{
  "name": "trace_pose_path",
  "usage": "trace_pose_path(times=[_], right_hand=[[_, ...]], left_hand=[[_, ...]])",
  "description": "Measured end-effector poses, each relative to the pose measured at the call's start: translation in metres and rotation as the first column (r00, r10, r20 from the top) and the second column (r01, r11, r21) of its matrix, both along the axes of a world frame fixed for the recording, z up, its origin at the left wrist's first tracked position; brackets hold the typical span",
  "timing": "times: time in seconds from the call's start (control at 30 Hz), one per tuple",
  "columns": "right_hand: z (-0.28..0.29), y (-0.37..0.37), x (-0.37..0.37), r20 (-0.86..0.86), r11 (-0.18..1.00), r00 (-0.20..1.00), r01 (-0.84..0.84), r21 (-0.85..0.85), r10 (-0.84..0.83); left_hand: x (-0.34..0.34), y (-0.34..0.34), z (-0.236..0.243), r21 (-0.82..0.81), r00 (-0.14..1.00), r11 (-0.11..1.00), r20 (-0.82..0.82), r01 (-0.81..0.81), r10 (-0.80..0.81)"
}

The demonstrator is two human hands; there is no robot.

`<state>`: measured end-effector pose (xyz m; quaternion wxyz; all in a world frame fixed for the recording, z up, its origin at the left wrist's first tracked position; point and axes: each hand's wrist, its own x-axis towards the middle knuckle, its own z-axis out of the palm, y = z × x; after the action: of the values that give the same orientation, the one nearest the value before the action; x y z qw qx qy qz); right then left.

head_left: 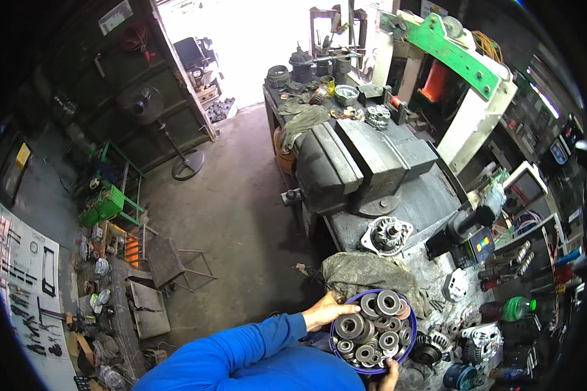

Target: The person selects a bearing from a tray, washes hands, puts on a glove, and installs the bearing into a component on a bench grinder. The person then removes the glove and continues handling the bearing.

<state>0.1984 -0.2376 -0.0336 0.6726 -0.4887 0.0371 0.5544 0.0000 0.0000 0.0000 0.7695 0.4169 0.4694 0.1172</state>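
**Two-handed hold: bowl [413, 329] of bearings [370, 328]**

Location: the blue-rimmed bowl is in front of the torso, just beside the crumpled cloth [365, 272] at the near end of the counter [430, 202]. Whether the counter supports it cannot be told.

Grip: the left hand [326, 313] is closed on the upper-left rim, thumb uppermost. The right hand [389, 378] is closed at the lower-right rim; its other fingers are hidden.

Progress: by judgement, the bowl is filled and secured. The bearings lie loose, mixed in size, with none seen lifted out. An alternator housing [386, 234] sits with its inner parts exposed beyond the cloth; what is left beyond the hold does not show.

Orientation: the bowl opens upward toward the head. Being round, it has no long axis. Bearing axes vary; many bores face up.
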Motion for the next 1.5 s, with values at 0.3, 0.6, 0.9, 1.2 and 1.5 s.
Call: trace_pose_path(times=[0.3, 0.6, 0.9, 1.2, 1.5], right_hand=[[-0.019, -0.03, -0.008, 0.172, 0.985, 0.983, 0.096, -0.142, -0.071], [0.045, 0.017, -0.063, 0.206, 0.99, 0.975, -0.106, 0.095, 0.085], [0.076, 0.08, -0.197, 0.228, 0.926, 0.919, -0.356, 0.127, 0.322], [0.075, 0.209, -0.286, 0.304, 0.806, 0.784, -0.587, 0.075, 0.542], [0.033, 0.451, -0.433, 0.194, 0.579, 0.593, -0.805, 0.129, 0.782]], left_hand=[[-0.024, -0.042, -0.032, 0.215, 0.947, 0.941, 0.244, -0.262, 0.208], [-0.109, -0.041, 0.04, 0.155, 0.868, 0.925, 0.428, -0.346, 0.253], [-0.267, -0.031, 0.037, 0.172, 0.813, 0.828, 0.376, -0.533, 0.445], [-0.39, 0.025, 0.029, 0.181, 0.703, 0.719, 0.464, -0.671, 0.539], [-0.532, 0.165, 0.025, 0.279, 0.535, 0.46, 0.348, -0.843, 0.769]])
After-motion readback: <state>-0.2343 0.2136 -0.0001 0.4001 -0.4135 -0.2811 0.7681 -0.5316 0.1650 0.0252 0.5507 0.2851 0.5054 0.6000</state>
